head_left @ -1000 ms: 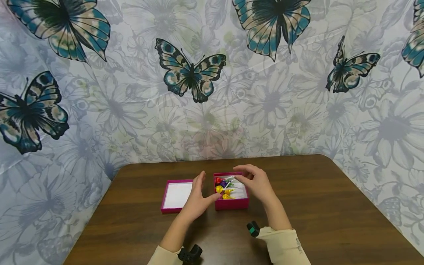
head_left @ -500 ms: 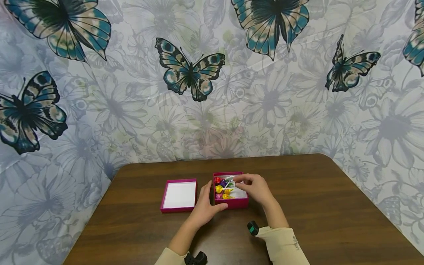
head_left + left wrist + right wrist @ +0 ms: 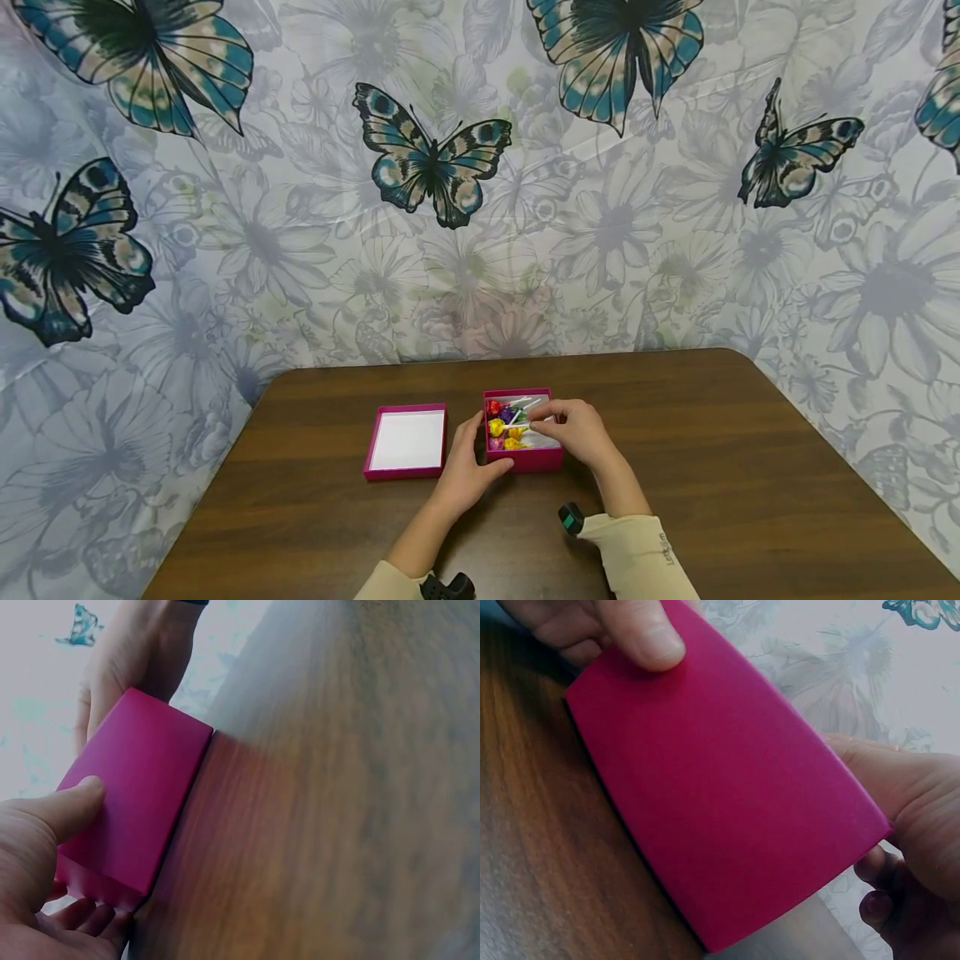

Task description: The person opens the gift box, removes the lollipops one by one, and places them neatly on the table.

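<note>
A magenta box (image 3: 525,461) sits on the table with several lollipops (image 3: 498,427) inside, their wrappers red, purple, yellow and pink, white sticks pointing right. My left hand (image 3: 463,477) holds the box at its near left corner. In the left wrist view the left thumb (image 3: 79,806) presses the front wall while the other fingers lie along the side wall. Over the box's right half, my right hand (image 3: 581,431) reaches in from the right, thumb and index finger curled close together at the stick ends. Whether they pinch a stick I cannot tell.
A magenta lid (image 3: 406,477) with a white inside lies upturned left of the box. Both stand on a brown wooden table (image 3: 300,500). Behind it hangs a cloth (image 3: 600,250) printed with butterflies and flowers.
My left hand has moved right and come onto the box's near left corner. The right hand has lowered into the box, its thumb and index finger drawing closer together.
</note>
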### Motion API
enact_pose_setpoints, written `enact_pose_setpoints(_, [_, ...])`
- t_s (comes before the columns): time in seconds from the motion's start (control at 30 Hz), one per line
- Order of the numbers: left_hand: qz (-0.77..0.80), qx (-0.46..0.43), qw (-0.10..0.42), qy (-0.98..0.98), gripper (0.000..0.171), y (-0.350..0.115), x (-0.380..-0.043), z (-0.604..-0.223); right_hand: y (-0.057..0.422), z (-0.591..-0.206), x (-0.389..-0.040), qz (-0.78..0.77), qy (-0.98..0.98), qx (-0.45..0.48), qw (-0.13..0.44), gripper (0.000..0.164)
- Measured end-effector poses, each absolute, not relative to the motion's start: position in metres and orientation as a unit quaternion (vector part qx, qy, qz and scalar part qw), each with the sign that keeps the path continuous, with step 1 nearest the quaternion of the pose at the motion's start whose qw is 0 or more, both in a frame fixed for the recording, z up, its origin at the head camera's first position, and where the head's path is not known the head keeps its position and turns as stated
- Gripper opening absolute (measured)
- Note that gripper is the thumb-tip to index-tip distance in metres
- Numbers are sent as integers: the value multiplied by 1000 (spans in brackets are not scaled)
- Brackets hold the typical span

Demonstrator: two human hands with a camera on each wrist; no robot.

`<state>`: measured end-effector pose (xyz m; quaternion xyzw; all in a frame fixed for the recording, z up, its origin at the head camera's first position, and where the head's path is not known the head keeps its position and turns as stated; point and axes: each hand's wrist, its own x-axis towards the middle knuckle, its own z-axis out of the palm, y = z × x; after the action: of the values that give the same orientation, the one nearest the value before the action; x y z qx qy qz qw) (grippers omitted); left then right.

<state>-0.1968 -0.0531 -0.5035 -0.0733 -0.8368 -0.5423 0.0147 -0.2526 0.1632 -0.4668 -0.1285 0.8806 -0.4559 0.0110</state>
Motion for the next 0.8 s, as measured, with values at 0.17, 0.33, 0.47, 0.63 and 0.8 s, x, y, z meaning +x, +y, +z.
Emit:
enact_pose_setpoints(0.17, [-548, -75, 20, -833, 90, -53, -196, -504, 162, -467, -252, -450, 885, -118, 5, 7])
enact_pose_setpoints(0.33, [-543, -78, 23, -836, 90, -53, -196, -505, 160, -468, -252, -448, 885, -125, -14, 4])
enact_pose_setpoints(0.47, [-542, -77, 23, -837, 91, -53, -196, -505, 159, -468, -253, -449, 883, -133, -30, 4])
enact_pose_setpoints(0.63, [-537, -78, 28, -839, 91, -52, -196, -505, 159, -469, -253, -463, 875, -134, -50, 4])
enact_pose_setpoints(0.8, [-539, -71, 26, -839, 91, -52, -197, -505, 159, -469, -254, -484, 867, -109, -57, 4])
